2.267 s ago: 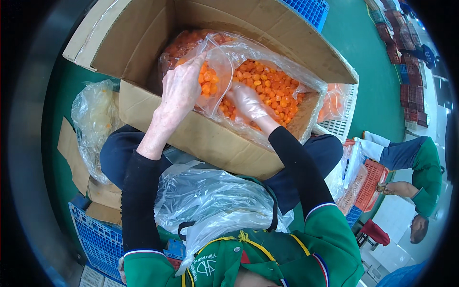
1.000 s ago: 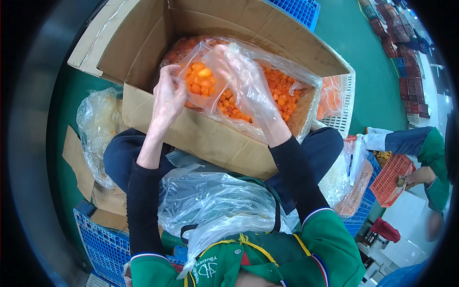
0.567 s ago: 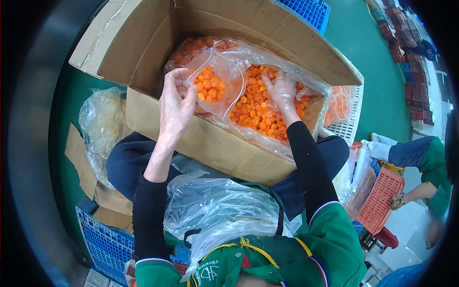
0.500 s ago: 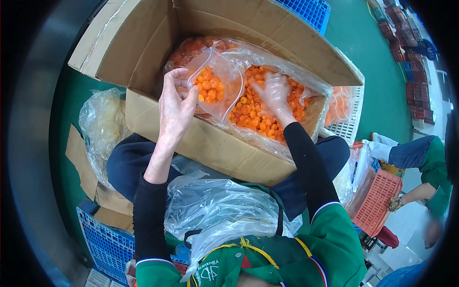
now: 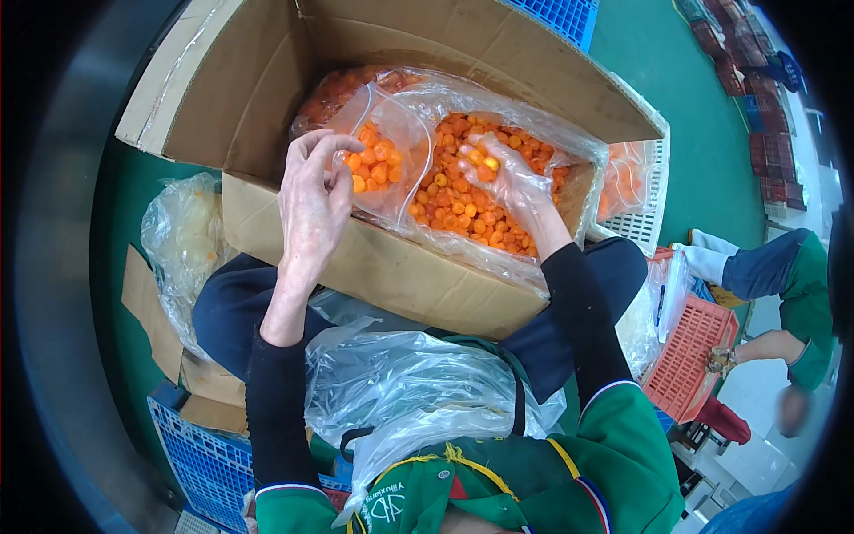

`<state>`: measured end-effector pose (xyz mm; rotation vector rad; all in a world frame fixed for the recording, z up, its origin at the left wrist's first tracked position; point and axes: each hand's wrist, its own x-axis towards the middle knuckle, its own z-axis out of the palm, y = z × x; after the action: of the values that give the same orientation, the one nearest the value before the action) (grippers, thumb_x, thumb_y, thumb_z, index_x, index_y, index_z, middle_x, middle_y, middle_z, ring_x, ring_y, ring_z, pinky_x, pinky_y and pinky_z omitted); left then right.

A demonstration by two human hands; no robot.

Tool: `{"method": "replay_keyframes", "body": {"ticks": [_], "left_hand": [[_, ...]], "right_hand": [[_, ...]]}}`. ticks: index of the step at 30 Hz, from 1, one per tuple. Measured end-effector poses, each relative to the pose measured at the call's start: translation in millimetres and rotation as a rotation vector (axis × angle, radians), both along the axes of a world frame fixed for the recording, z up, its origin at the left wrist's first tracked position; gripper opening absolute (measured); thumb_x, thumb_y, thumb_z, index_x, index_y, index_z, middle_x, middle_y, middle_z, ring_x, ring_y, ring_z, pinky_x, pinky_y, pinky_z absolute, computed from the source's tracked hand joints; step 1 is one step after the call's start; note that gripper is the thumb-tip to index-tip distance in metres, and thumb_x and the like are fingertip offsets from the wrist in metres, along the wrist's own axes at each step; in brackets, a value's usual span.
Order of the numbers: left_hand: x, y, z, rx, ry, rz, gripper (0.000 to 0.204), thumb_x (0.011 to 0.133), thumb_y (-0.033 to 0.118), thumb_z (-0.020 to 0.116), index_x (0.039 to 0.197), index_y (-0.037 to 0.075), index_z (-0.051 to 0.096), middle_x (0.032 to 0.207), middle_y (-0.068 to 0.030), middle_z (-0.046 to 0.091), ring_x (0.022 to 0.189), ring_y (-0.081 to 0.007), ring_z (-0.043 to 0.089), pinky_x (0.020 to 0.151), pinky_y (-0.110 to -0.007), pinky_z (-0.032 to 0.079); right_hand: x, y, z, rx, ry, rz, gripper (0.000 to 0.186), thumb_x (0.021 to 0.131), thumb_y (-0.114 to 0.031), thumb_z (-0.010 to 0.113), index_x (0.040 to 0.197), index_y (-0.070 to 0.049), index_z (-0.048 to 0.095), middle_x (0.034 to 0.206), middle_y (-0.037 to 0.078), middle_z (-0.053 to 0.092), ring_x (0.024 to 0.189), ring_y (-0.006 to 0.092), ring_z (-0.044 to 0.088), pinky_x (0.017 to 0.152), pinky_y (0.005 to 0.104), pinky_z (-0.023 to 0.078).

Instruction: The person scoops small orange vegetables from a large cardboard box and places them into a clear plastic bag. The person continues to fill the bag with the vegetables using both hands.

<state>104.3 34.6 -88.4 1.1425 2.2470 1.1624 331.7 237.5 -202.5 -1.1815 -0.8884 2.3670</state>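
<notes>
My bare left hand [image 5: 311, 200] pinches the edge of a clear zip bag [image 5: 411, 133], which lies tilted over the box's near side with a small heap of orange fruits inside. My right hand [image 5: 520, 182], in a thin clear glove, is turned partly palm up and cups a few small round orange fruits [image 5: 483, 167]. Beneath it spreads a loose mass of the same orange fruits [image 5: 454, 209], in a clear plastic liner [image 5: 498, 100] inside a large cardboard box [image 5: 382, 267]. Darker reddish fruits [image 5: 334, 96] show under plastic at the box's far left.
Filled clear bags [image 5: 623, 182] sit in a white crate [image 5: 656, 178] right of the box. Crumpled plastic [image 5: 182, 240] and cardboard [image 5: 151, 307] lie at left, near a blue crate [image 5: 200, 458]. At right, another person's gloved hand [image 5: 722, 360] touches a red crate [image 5: 689, 360].
My right hand has turned from reaching down into the fruits to holding a few in its cupped palm. My left hand keeps the bag. The co-worker's red crate has shifted slightly.
</notes>
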Motion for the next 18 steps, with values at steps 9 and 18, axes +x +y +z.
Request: {"method": "replay_keyframes", "body": {"ticks": [9,18], "left_hand": [[3,-1,-8,-0.036,0.153,-0.088,0.036,0.09,0.005,0.06,0.122,0.019,0.07,0.139,-0.0176,0.052,0.074,-0.017,0.066,0.08,-0.033,0.054],[3,-2,-10,-0.101,0.216,-0.152,0.039,0.088,0.012,0.065,0.127,0.016,0.066,0.145,-0.0209,0.047,0.093,-0.0326,0.067,0.085,-0.043,0.056]], "right_hand": [[5,-17,10,-0.364,0.436,-0.192,0.057,0.103,-0.042,0.048,0.147,-0.007,0.038,0.153,0.019,0.039,0.129,0.0516,0.046,0.101,0.059,0.048],[5,-25,20,-0.261,0.416,-0.106,0.057,0.104,-0.044,0.047,0.147,-0.007,0.038,0.153,0.018,0.038,0.13,0.0496,0.047,0.103,0.0582,0.046]]}}
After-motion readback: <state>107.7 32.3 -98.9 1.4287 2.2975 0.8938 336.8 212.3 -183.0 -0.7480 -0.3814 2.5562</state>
